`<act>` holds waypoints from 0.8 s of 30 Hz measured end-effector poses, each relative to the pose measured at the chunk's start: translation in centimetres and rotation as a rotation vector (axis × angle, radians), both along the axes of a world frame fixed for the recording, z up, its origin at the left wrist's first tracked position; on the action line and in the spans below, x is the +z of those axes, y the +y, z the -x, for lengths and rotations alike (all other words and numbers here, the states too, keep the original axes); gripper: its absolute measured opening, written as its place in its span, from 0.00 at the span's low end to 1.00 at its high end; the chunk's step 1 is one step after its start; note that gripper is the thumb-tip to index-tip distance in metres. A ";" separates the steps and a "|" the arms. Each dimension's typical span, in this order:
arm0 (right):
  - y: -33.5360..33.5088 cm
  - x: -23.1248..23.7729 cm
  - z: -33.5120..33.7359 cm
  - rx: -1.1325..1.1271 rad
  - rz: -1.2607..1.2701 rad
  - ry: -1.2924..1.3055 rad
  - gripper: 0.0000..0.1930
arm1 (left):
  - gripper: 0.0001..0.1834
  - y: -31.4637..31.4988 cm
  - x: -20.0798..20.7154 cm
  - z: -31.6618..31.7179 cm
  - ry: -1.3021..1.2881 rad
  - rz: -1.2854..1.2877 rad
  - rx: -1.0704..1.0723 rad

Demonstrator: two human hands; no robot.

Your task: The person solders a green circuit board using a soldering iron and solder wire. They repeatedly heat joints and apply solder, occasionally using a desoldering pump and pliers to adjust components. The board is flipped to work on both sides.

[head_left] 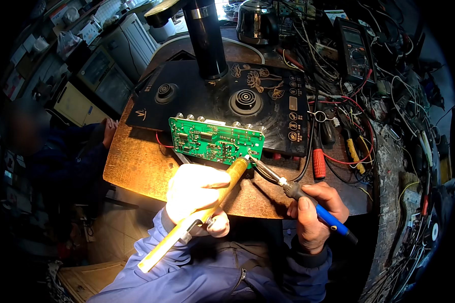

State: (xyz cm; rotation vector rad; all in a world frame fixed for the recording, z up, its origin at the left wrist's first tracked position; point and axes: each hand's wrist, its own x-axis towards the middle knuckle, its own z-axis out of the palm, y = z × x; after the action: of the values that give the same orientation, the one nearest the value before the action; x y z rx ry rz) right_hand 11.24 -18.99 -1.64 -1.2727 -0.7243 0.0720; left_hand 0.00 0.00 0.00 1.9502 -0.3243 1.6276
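A green circuit board [215,144] stands tilted on the table, its soldered side facing me, near the front edge of a black two-burner induction cooktop [197,98]. My left hand [193,194], brightly lit, is closed around a yellow tube-shaped desoldering pump [233,178]. The pump's tip meets the board's lower right part. My right hand [316,214] grips the blue handle of a soldering iron [329,222] like a pen. Its metal tip reaches the same spot, close beside the pump's nozzle. Whether both tips touch the same joint is too small to tell.
A red-handled tool [319,162] and yellow-handled pliers [351,149] lie to the right. Behind them are a multimeter [356,48] and tangled cables. A black cylinder [206,43] rises from the cooktop; a dark kettle [258,22] stands behind. Another person [60,151] sits at left, hands together.
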 end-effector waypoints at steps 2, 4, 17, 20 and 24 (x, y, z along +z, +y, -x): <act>0.0 0.1 0.0 0.002 -0.006 -0.001 0.11 | 0.20 0.0 -0.1 0.1 0.008 0.002 0.001; 0.1 0.1 0.1 0.001 -0.009 0.007 0.11 | 0.21 0.1 -0.1 0.2 0.016 -0.003 0.006; -0.1 -0.2 0.0 0.009 -0.005 -0.011 0.11 | 0.20 -0.1 -0.1 -0.2 0.009 -0.007 0.011; 0.1 -0.2 0.3 -0.044 -0.062 0.042 0.11 | 0.24 0.3 0.6 -0.2 0.088 -0.151 0.033; 0.0 -0.3 0.4 -0.064 -0.093 0.062 0.11 | 0.20 0.1 0.9 -0.5 0.150 -0.145 0.037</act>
State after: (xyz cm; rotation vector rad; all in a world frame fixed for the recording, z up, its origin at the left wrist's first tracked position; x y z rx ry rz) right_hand 10.83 -19.01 -1.94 -1.1986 -0.6259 0.0249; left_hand 0.55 0.05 0.88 2.1851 -0.3578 1.5065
